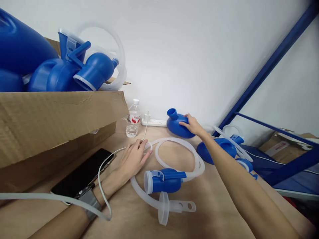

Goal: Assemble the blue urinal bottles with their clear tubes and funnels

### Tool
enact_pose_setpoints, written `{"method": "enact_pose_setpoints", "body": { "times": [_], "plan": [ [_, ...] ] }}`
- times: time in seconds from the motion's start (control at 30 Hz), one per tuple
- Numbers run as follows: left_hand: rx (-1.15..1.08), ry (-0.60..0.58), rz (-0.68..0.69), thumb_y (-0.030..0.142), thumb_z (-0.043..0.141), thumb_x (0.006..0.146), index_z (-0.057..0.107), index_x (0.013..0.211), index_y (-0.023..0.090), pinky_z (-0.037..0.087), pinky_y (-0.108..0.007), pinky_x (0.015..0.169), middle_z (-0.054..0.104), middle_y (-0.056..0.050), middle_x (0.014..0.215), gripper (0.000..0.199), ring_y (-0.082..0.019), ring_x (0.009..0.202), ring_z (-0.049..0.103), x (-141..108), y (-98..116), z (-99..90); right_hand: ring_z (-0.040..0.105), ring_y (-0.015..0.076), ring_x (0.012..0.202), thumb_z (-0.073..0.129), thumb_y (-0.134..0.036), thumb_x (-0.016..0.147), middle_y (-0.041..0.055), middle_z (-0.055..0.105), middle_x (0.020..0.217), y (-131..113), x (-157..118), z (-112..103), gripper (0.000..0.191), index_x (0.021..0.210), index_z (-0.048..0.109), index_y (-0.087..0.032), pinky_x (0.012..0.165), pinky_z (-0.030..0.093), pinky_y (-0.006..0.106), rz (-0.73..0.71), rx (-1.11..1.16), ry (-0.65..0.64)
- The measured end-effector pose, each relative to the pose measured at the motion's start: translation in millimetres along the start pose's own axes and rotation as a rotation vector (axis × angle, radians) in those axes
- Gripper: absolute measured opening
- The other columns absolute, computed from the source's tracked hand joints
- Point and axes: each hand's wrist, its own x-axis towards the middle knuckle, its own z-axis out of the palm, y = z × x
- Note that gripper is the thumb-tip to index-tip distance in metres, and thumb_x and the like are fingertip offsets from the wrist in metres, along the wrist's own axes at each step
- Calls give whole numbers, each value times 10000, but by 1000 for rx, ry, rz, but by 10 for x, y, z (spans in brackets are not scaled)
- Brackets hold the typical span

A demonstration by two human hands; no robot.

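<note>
My right hand [192, 124] grips the side of a blue plastic urinal bottle [178, 129], which sits against the wall with its open neck tilted up to the left. My left hand [134, 156] lies palm down on the table, fingers stretched out over a clear hose [179, 140], with part of the hose loop showing between thumb and forefinger. The hose is coiled between my hands. In front lies a blue funnel-shaped urinal head [165, 181] with a white rim. Below it, a clear cap with a strap [163, 208] rests on the table.
A cardboard box [62, 109] of blue urinal parts stands left. A phone [79, 174], a water bottle [133, 119] and a power strip [154, 123] are nearby. Another blue bottle [224, 146] lies behind my right forearm, beside a blue metal frame [269, 69]. A white cable crosses my left wrist.
</note>
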Motion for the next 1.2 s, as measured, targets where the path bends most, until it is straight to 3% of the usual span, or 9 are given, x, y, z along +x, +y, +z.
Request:
{"method": "enact_pose_setpoints", "body": {
  "times": [0.13,0.23,0.3,0.4,0.53,0.7,0.87,1.0,1.2],
  "plan": [
    [4,-3,14,434,399,1055,531,1388,194,489,-455,993,639,-138,1291,431,-300,1137,653,-1,-7,-14,642,331,1048,565,-594,907,182,660,1229,-271,-311,-533,691,1418,456,-142,927,501,470,-77,71,425],
    [2,28,32,425,396,1053,546,1378,191,489,-465,996,625,-147,1317,428,-306,1139,653,3,-32,-14,684,319,951,525,-583,941,142,727,1122,-438,-781,-1105,642,1428,530,-164,881,516,456,-116,-23,556],
    [-3,69,45,423,384,1053,544,1388,174,483,-486,1009,612,-162,1336,447,-324,1166,639,16,-73,-12,707,318,932,516,-600,946,127,757,1092,-493,-1176,-1446,570,1320,653,-192,867,531,440,-139,-48,485],
    [-54,142,36,459,381,1041,546,1398,151,489,-504,1006,619,-172,1302,499,-343,1165,633,49,-121,-53,725,338,1000,529,-631,936,101,770,1154,-482,-1786,-1749,533,1241,726,-241,891,555,443,-146,-45,64],
    [-286,208,75,500,380,1030,544,1417,148,526,-447,987,610,-151,1289,549,-306,1152,635,24,83,-294,707,357,1106,579,-659,906,62,743,1263,-345,-2431,-1737,553,1307,708,-300,1028,524,516,-71,14,-317],
    [-500,140,274,460,410,1042,536,1436,211,522,-384,1032,619,-110,1327,483,-250,1183,630,-298,948,-660,621,342,1288,646,-612,900,29,683,1377,-276,-2778,-1501,517,1325,698,-323,1150,446,511,-63,205,-356],
    [-547,-34,217,467,357,1060,465,1501,238,548,-420,1009,566,-126,1398,509,-282,1265,599,-579,1653,-567,659,331,1239,792,-611,778,26,726,1306,-456,-2822,-1393,620,1316,710,-315,1132,482,452,-117,362,-437],
    [-559,-100,119,463,296,1074,449,1511,214,543,-455,1019,561,-147,1360,526,-289,1246,617,-621,1766,-439,653,335,1248,871,-567,699,29,718,1319,-533,-2852,-1354,688,1312,713,-297,1130,483,435,-130,404,-427],
    [-467,-111,192,519,435,1028,358,1552,164,481,-531,1111,506,-201,1522,638,-355,1403,514,-656,1758,-398,650,339,1254,879,-563,688,26,713,1325,-512,-2860,-1353,706,1317,710,-293,1117,495,424,-116,468,-454]
  ]
}}
